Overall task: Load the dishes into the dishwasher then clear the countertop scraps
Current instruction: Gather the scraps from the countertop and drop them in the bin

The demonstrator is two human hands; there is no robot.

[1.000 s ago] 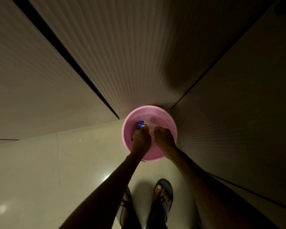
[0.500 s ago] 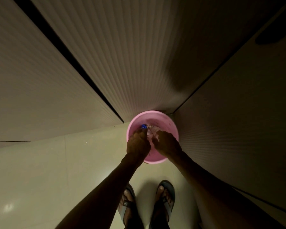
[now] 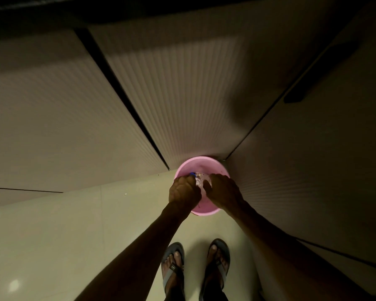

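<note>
While over bin: left hand (image 3: pixel 183 191) grips crumpled wrapper (image 3: pixel 199 181); right hand (image 3: pixel 223 190) curled, grip unclear
Risk: scraps missing pink bin (image 3: pixel 204 210)

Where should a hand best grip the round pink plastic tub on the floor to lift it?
Probably the near rim of the round pink plastic tub, from above: it stands upright, mouth open upward, tucked into the corner of the ribbed cabinet doors, so the far rim is blocked.
</note>
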